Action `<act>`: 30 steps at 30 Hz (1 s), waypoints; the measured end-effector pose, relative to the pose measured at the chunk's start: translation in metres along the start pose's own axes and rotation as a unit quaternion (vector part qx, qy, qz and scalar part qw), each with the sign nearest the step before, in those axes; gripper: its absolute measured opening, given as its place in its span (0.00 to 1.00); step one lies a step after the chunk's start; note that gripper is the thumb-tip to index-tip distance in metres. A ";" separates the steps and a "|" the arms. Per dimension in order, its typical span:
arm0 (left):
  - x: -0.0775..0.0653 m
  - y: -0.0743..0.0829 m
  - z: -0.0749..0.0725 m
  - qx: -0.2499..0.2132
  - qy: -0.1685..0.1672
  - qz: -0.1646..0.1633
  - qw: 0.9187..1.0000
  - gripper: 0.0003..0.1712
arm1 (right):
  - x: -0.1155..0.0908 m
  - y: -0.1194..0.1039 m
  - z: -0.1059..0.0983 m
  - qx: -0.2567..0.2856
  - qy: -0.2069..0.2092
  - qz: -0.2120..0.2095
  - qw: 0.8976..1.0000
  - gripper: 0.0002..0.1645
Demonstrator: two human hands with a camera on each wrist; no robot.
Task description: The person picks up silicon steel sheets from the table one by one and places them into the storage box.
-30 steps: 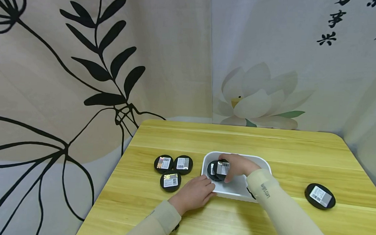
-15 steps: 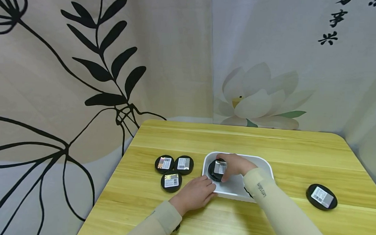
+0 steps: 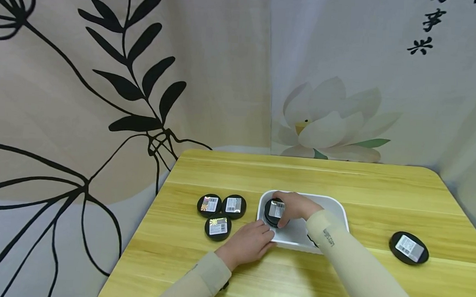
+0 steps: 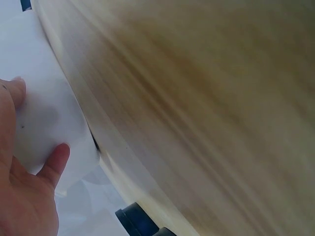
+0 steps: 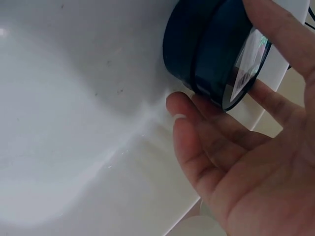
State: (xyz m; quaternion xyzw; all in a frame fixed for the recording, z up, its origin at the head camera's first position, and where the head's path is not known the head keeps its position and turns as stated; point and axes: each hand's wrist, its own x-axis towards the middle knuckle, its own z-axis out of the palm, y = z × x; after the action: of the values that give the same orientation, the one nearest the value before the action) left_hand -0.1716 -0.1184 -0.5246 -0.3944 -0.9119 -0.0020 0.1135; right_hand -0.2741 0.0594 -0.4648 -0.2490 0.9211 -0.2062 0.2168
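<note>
In the head view, my right hand (image 3: 295, 209) reaches into a white plastic tray (image 3: 329, 201) and grips a flat, round black container (image 3: 276, 209) with a silver barcode label. Another round black container (image 5: 184, 44) lies directly beneath it, as the right wrist view shows, so the two form a stack at the tray's left end. My left hand (image 3: 246, 242) holds the tray's near left corner. From the left wrist view, a thumb and one finger (image 4: 55, 164) touch the outer wall; the other fingertips are hidden there.
Three labelled black containers (image 3: 218, 227) sit in a tight cluster on the wooden table (image 3: 302, 175), left of the tray. Another black container (image 3: 409, 248) lies alone at the right. Printed cloth (image 3: 226, 75) hangs behind the table.
My right hand has shifted slightly left, bringing the upper container over the lower one, which showed beside it earlier. My left hand stays at the tray's corner.
</note>
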 end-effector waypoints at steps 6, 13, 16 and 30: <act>0.000 -0.001 0.001 0.000 0.000 -0.001 1.000 0.13 | -0.001 -0.001 0.000 -0.015 0.002 -0.002 1.000 0.53; 0.000 0.001 0.000 0.004 -0.003 0.002 1.000 0.14 | 0.001 0.002 0.001 -0.019 0.000 -0.003 1.000 0.55; 0.001 0.001 -0.001 0.004 -0.005 0.002 1.000 0.14 | -0.002 0.002 -0.001 -0.018 0.001 -0.009 1.000 0.54; 0.002 0.000 -0.001 0.005 -0.004 0.004 1.000 0.14 | -0.017 0.008 -0.013 0.002 0.012 -0.011 1.000 0.51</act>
State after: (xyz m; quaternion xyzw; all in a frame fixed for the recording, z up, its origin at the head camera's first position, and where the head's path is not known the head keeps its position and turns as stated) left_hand -0.1722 -0.1172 -0.5237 -0.3976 -0.9107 0.0045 0.1120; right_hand -0.2699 0.0782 -0.4532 -0.2561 0.9205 -0.2132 0.2039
